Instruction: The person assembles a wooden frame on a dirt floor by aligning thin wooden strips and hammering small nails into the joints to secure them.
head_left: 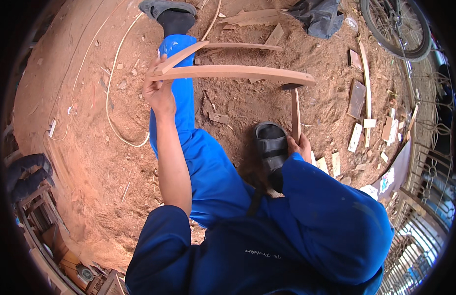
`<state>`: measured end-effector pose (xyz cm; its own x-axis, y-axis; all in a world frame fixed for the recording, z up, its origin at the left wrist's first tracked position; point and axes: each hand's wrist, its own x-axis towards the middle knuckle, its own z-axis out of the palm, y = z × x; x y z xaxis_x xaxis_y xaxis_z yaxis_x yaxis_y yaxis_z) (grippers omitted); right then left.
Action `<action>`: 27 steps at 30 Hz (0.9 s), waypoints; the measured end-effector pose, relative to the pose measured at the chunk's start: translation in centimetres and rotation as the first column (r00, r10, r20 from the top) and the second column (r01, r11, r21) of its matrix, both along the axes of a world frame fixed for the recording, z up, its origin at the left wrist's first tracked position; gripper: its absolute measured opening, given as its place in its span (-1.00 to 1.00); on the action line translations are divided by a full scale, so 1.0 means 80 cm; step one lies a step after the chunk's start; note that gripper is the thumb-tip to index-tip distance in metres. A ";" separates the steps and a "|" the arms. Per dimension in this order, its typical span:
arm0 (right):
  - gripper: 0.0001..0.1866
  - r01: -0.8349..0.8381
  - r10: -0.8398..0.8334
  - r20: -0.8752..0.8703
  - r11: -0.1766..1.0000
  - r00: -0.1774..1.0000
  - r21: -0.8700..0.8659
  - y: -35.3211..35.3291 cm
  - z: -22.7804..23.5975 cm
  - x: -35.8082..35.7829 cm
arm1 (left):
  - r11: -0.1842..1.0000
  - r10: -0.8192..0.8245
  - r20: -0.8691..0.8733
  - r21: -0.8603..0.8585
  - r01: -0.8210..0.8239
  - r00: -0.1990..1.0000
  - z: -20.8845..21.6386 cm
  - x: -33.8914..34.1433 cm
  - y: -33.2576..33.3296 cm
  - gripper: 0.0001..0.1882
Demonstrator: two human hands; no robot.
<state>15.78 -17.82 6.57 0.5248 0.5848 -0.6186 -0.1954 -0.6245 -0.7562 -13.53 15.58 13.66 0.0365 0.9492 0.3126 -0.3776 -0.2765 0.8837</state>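
Observation:
My left hand (160, 96) is closed round the left corner of a wooden frame (233, 72), raised above the ground over my outstretched leg. The frame is made of a long, slightly curved near bar, a short slanting crosspiece (181, 58) and a farther bar (243, 46). In my right hand (300, 146) is a hammer (295, 113), gripped low on its wooden handle. Its dark head lies at the underside of the near bar's right end; whether they touch, I cannot tell.
Bare earth with wood shavings surrounds my sandalled feet (272, 147). Wood offcuts (356, 98) and a long strip (365, 83) lie to the right. A bicycle wheel (397, 27), a black plastic bag (319, 18) and a metal grille (429, 182) stand beyond. A pale cable (109, 93) curves along the left.

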 end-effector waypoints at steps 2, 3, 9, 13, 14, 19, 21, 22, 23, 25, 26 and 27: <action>-0.82 -0.019 0.018 0.020 1.000 1.000 0.023 -0.001 -0.003 0.001 | 0.994 0.096 -0.219 0.065 -0.083 0.971 0.005 -0.004 -0.004 -0.52; -0.82 -0.018 0.017 0.025 1.000 1.000 0.020 -0.001 -0.003 0.001 | 0.992 0.108 -0.215 0.092 -0.090 0.971 0.008 -0.001 -0.005 -0.54; -0.80 -0.032 0.032 0.010 0.999 0.999 -0.008 0.001 -0.007 0.001 | 0.934 0.275 -0.080 0.259 -0.246 0.958 0.037 0.023 0.000 -0.60; -0.78 -0.029 0.030 0.028 0.999 0.999 -0.026 -0.002 -0.007 0.005 | 0.969 0.243 0.061 0.016 -0.245 0.968 0.073 0.039 0.001 -0.46; -0.77 -0.026 0.027 0.027 0.999 0.999 -0.031 -0.002 -0.007 0.005 | 0.978 0.208 0.079 -0.041 -0.205 0.975 0.074 0.036 0.002 -0.45; -0.77 -0.009 0.009 -0.025 1.000 1.000 -0.001 -0.007 -0.012 0.008 | 0.902 0.089 0.328 -0.427 0.064 0.940 0.042 0.038 0.003 -0.40; -0.77 -0.008 0.008 -0.038 1.000 0.999 0.015 -0.002 -0.008 0.007 | 0.818 0.064 0.462 -0.532 0.219 0.884 0.018 0.041 0.000 -0.39; -0.77 -0.013 0.014 -0.043 1.000 0.999 0.020 0.003 -0.004 0.004 | 0.787 0.031 0.553 -0.527 0.321 0.832 -0.009 0.034 0.007 -0.38; -0.78 -0.013 0.014 -0.042 1.000 0.999 0.017 0.004 0.001 0.002 | 0.721 0.061 0.572 -0.592 0.360 0.818 -0.028 0.037 0.006 -0.37; -0.78 -0.027 0.027 -0.039 0.999 0.999 0.024 0.010 0.015 -0.001 | 0.694 0.066 0.502 -0.644 0.322 0.862 -0.062 0.040 0.003 -0.33; -0.77 -0.026 0.027 -0.032 0.999 0.999 0.022 0.010 0.020 0.002 | 0.674 0.095 0.446 -0.687 0.272 0.890 -0.063 0.052 -0.002 -0.32; -0.77 -0.020 0.021 -0.081 1.000 0.996 0.019 0.008 0.023 0.006 | 0.653 0.124 0.386 -0.725 0.218 0.914 -0.064 0.065 -0.010 -0.30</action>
<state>16.27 -17.21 8.42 0.4610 0.6061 -0.6481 -0.2442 -0.6155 -0.7493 -8.33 14.78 8.55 0.1334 0.8579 -0.4962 -0.7074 0.4331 0.5586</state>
